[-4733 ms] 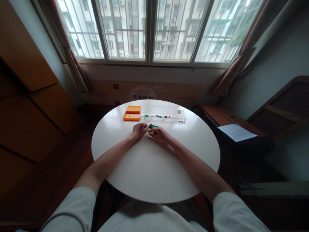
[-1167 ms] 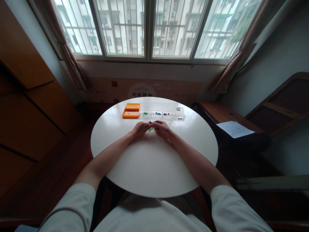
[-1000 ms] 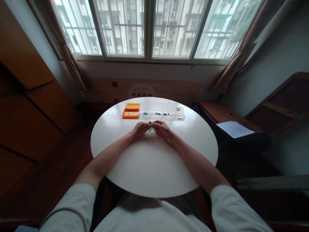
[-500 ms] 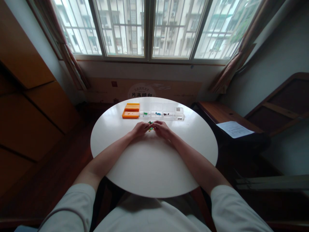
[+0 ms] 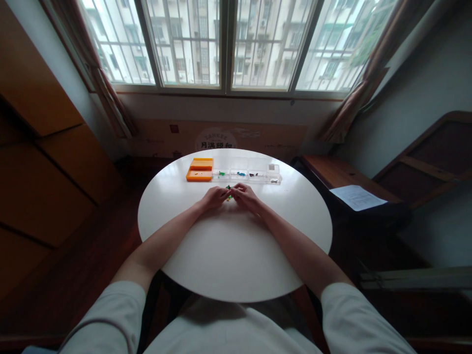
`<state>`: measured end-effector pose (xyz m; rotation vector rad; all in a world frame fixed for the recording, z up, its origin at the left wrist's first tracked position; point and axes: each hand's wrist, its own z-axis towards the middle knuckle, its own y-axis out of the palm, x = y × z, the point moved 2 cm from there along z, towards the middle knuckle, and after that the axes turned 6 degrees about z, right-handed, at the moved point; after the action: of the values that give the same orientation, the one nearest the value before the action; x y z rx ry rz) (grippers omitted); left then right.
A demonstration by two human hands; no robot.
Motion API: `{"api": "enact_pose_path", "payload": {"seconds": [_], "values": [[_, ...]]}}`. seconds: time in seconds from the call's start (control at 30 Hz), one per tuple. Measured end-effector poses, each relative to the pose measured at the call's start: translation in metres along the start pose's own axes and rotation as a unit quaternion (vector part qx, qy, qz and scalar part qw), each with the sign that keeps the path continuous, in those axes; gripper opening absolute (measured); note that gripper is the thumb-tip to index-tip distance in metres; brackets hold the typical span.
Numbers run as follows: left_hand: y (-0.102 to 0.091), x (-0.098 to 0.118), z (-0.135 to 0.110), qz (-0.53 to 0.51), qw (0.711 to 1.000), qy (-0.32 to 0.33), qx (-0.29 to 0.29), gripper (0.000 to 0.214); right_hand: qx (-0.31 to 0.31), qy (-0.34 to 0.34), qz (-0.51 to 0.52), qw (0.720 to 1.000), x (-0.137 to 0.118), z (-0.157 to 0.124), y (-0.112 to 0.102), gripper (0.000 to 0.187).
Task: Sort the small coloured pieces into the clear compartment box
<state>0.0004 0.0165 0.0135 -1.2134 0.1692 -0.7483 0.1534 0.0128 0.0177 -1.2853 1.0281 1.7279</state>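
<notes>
My left hand (image 5: 214,196) and my right hand (image 5: 245,195) rest together on the round white table (image 5: 236,246), fingers curled round a small heap of tiny coloured pieces (image 5: 229,192), mostly green and dark. Both hands pinch at the heap; much of it is hidden under the fingers. Just beyond them lies a clear compartment box (image 5: 252,174) holding a few green, blue and dark bits, with an orange tray (image 5: 200,171) at its left end.
A dark wooden side bench (image 5: 332,172) with a sheet of paper (image 5: 357,197) stands to the right. A wooden cabinet (image 5: 44,157) fills the left. A barred window (image 5: 228,44) and curtains are behind the table.
The hands have closed in together over the heap since the oldest frame. In the last second they hardly move; the view shifts slightly.
</notes>
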Motion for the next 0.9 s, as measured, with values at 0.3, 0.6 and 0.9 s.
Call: {"api": "enact_pose_path", "payload": {"seconds": [0.3,0.6,0.9], "values": [[0.0018,-0.0007,-0.0002,0.005,1.0,-0.002,-0.002,0.051,-0.034,-0.004,0.001,0.999,-0.002,-0.0044,-0.0004,0.035],[0.005,-0.0043,0.0009,0.026,1.0,0.006,-0.002,0.05,-0.031,-0.001,-0.003,1.0,-0.0033,-0.0048,0.0017,0.038],[0.0054,-0.0058,0.0005,0.017,1.0,-0.007,0.004,0.054,-0.027,0.007,-0.007,1.0,-0.0019,-0.0047,0.0003,0.041]]}}
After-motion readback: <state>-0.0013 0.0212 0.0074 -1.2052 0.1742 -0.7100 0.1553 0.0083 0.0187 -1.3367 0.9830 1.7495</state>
